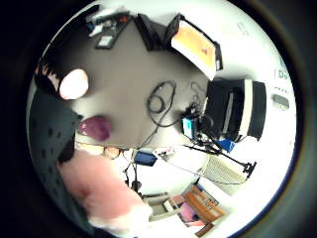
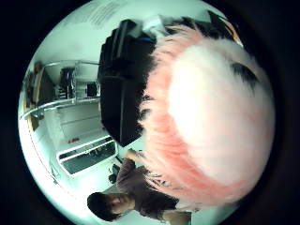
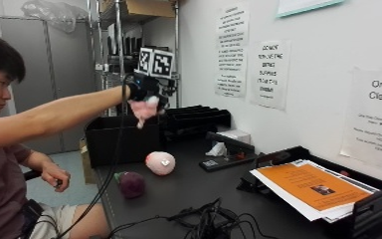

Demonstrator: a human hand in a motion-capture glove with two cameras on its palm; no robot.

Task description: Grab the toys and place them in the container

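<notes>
Biggest first: the black table [image 3: 178,191], with wall papers behind it, one reading "One-S… Clean" as far as it shows, the others too small to read. At the table's far end sits the black container [image 3: 121,139], our landmark. Directly above the container, the gloved right hand [image 3: 143,94] is raised, fingers curled around a fluffy pink toy [image 3: 143,110] that fills the thumb-side palm view. On the table near the container's front rests a round pink-white toy [image 3: 160,163]; just past that one, nearer the person, a purple toy [image 3: 132,183]. Orange-covered papers [image 3: 310,186] lie well away from the container.
</notes>
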